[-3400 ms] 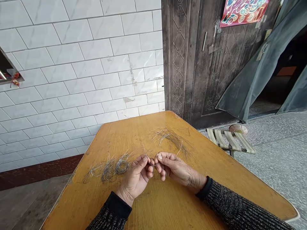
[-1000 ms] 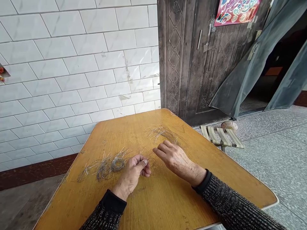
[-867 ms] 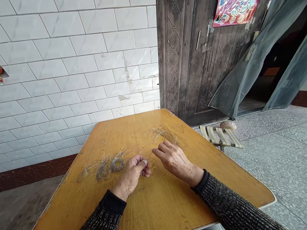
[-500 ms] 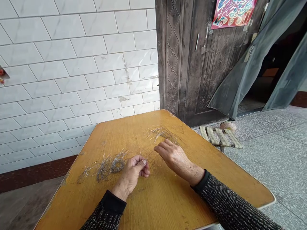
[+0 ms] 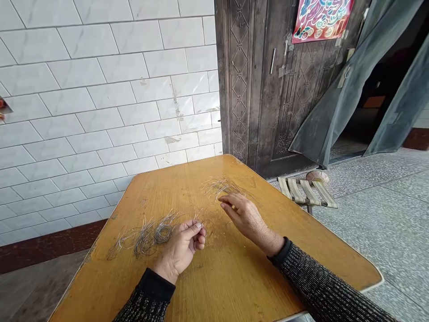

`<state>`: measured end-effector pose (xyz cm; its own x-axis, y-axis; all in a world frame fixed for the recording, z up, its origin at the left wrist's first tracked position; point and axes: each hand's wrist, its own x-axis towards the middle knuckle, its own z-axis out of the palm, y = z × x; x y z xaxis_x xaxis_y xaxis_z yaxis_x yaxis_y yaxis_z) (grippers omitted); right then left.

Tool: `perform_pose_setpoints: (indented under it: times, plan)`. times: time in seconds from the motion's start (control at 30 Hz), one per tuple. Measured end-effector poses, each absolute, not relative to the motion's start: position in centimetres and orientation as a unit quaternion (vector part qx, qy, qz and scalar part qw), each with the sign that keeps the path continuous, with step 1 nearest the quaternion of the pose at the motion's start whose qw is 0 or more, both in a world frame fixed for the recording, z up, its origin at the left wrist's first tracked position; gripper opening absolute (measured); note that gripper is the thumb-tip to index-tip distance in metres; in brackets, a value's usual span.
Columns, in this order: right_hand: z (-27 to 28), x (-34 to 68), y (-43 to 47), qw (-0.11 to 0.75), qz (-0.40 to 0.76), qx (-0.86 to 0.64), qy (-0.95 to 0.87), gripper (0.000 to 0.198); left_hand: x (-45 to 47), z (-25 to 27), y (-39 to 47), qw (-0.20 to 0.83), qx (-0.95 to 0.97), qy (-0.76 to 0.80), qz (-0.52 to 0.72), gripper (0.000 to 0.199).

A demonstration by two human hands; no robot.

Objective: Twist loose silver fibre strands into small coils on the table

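Note:
Over the middle of the wooden table, my left hand (image 5: pixel 187 241) is closed, thumb against index finger, on a thin wire (image 5: pixel 209 232) of which only a faint part shows. To its right, my right hand (image 5: pixel 246 217) hovers with fingers stretched forward and the thumb slightly apart from them; no wire can be made out between them. Beside my left hand lies a coiled bundle of grey wire (image 5: pixel 163 232), with looser wire loops (image 5: pixel 142 239) further left. A spread of loose thin wires (image 5: pixel 217 185) lies just beyond my right fingertips.
The yellow-brown table (image 5: pixel 214 286) has a pale edge strip and stands near a white tiled wall (image 5: pixel 100 103). A dark carved door (image 5: pixel 261 112) is behind it. On the right are a strapped folding stool (image 5: pixel 306 192) and a grey-green door curtain (image 5: pixel 338 112).
My right thumb and fingers have parted slightly, and the wire that stretched between the hands no longer shows there. My left hand stays nearly in place, still pinching.

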<state>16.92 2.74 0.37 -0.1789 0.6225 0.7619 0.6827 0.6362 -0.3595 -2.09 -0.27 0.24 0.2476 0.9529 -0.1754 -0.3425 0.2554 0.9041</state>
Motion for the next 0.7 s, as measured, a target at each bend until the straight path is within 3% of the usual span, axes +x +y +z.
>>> perform_pose_setpoints:
  times: [0.1, 0.27, 0.7]
  plan:
    - [0.73, 16.83, 2.28, 0.49, -0.067, -0.389, -0.777, 0.018, -1.71, 0.2, -0.63, 0.66, 0.437, 0.405, 0.458, 0.021]
    - [0.99, 16.59, 1.92, 0.408, -0.124, -0.361, -0.829, 0.017, -1.34, -0.05, -0.92, 0.615, 0.499, 0.426, 0.438, 0.022]
    - [1.17, 16.81, 1.64, 0.354, -0.09, -0.372, -0.853, 0.016, -1.59, -0.2, -0.7, 0.581, 0.537, 0.436, 0.428, 0.02]
